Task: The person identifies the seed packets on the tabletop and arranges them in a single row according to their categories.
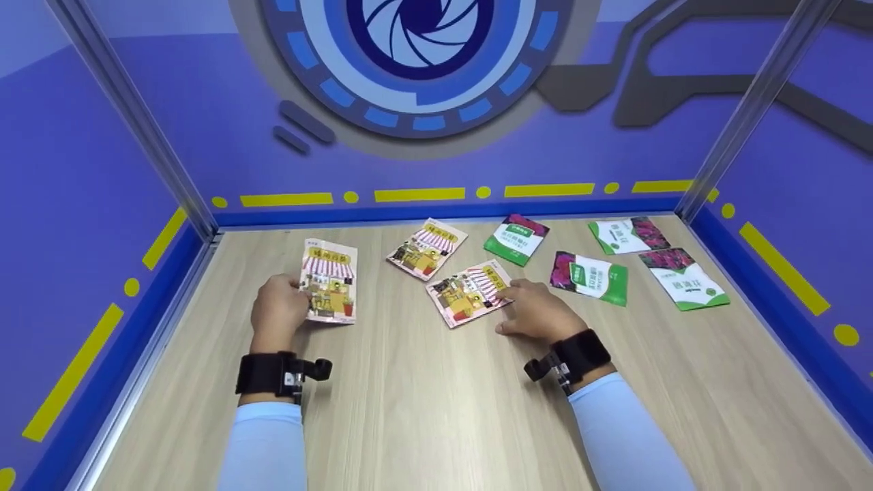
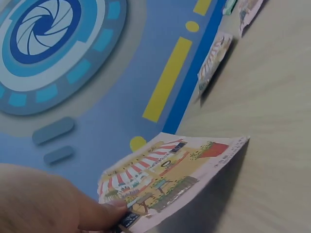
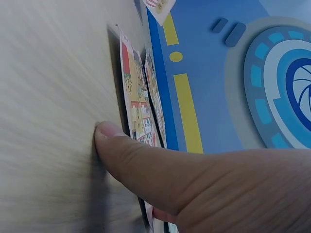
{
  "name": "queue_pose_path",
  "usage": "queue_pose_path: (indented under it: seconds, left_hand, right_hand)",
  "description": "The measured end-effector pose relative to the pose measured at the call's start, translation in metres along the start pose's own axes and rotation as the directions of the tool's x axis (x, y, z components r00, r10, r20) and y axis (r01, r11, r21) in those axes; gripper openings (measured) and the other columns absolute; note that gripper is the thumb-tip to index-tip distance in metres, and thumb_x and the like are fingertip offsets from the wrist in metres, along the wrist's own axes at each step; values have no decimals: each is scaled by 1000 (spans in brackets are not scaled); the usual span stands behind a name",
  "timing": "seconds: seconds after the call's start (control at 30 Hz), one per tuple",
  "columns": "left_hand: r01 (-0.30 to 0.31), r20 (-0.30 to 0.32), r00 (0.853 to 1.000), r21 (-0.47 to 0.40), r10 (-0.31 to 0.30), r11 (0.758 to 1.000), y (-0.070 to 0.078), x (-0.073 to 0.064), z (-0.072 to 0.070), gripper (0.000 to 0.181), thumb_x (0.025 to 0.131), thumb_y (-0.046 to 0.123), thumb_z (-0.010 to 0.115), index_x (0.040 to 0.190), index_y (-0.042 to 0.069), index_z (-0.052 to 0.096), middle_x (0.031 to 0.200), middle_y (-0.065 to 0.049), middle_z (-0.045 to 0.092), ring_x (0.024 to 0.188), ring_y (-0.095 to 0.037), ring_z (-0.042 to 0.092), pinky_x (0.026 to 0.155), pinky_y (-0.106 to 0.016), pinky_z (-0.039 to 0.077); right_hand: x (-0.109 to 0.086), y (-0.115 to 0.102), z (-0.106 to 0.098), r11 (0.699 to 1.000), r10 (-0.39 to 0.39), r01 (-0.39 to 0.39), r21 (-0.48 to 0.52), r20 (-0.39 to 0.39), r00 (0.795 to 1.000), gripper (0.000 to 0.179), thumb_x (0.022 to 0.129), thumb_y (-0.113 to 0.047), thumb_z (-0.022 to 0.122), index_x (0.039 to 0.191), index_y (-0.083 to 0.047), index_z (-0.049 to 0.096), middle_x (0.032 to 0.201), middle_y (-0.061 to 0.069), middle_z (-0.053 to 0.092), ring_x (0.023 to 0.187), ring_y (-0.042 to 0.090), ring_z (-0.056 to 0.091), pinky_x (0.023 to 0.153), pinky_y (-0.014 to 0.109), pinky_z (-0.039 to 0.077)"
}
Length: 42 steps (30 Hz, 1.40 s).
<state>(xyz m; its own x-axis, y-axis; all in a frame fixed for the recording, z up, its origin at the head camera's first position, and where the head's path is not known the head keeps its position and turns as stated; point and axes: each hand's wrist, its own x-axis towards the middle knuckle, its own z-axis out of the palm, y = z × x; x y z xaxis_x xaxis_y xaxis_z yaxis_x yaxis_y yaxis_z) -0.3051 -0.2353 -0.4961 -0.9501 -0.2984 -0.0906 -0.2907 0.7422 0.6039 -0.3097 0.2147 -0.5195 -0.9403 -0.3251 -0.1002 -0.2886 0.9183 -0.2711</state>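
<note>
At the left, my left hand (image 1: 279, 307) pinches the left edge of a pink seed packet (image 1: 331, 283) printed with a striped awning and shop front. The left wrist view shows the thumb on top of that packet (image 2: 165, 170), which is tilted up off the table. Near the middle, the fingertips of my right hand (image 1: 542, 312) touch the right edge of a second pink packet (image 1: 467, 296). In the right wrist view the right thumb (image 3: 146, 165) is down by the table, beside this packet (image 3: 133, 92); the other fingers are mostly hidden.
A third pink packet (image 1: 428, 249) lies behind. Green-and-white packets with magenta flowers lie to the right: one at the back (image 1: 516, 239), one near the right hand (image 1: 590, 277), two farther right (image 1: 627, 235). Purple-blue panels (image 1: 204, 136) enclose the wooden table (image 1: 409, 409).
</note>
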Motion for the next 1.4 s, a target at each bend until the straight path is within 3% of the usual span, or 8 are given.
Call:
queue_pose_path:
  seconds: [0.27,0.57,0.67,0.73,0.9,1.03,1.23,1.4]
  left_hand:
    - [13,41,999,65,-15,998,2,-2,14,48,92,34,53,132,7,50,128,-15,56,113,-34,54,90,-49,44]
    - [-14,19,1000,220,10,975,20,-11,22,53,87,43,60,123,5,54,108,-15,58,93,-30,58,67,-40,45]
    - [-92,66,995,211,80,973,31,-17,29,50,83,41,66,117,5,59,102,-11,57,89,-27,57,67,-37,44]
    - [-177,124,980,209,153,962,37,-22,35,43,80,39,71,108,7,65,97,-9,58,83,-25,56,65,-35,44]
    - [-345,219,932,298,288,890,40,-28,46,33,76,38,75,96,13,70,97,-9,56,83,-26,54,65,-41,45]
    - [-330,179,942,351,283,876,32,-26,46,27,79,35,72,97,14,70,99,-11,58,92,-29,55,71,-50,46]
    - [-243,85,970,316,228,917,17,-18,43,31,86,27,66,115,14,66,106,-16,58,99,-34,54,73,-50,46]
    - [-210,57,978,298,202,931,5,-13,39,35,90,25,59,124,15,60,124,-19,51,113,-38,48,89,-59,39]
  right_hand:
    - [1,0,2,1000,-6,6,-15,-11,1000,67,68,-49,78,127,-21,60,139,14,46,123,39,45,102,49,40]
    - [3,2,2,1000,-4,4,0,-6,1000,62,71,-48,76,125,-21,61,137,11,48,122,35,47,102,48,39]
    - [3,2,3,1000,-9,9,11,-13,1000,61,71,-48,77,123,-21,62,135,11,49,121,35,48,101,50,39]
    - [3,3,3,1000,-18,18,13,-21,1000,60,70,-48,77,122,-21,63,134,10,50,120,35,48,101,49,40]
    - [3,1,2,999,-32,32,10,-33,999,58,69,-48,78,119,-21,64,129,7,54,117,32,50,101,47,40]
    - [1,0,1,999,-34,35,24,-36,999,56,70,-46,78,118,-20,65,129,7,53,116,33,50,99,47,41]
    - [0,-1,-1,1000,-18,19,25,-38,999,55,70,-45,78,118,-22,64,131,8,51,117,34,49,99,47,41]
    - [0,0,0,999,2,-1,38,-33,999,56,71,-45,77,120,-22,64,135,9,49,121,36,47,101,50,40]
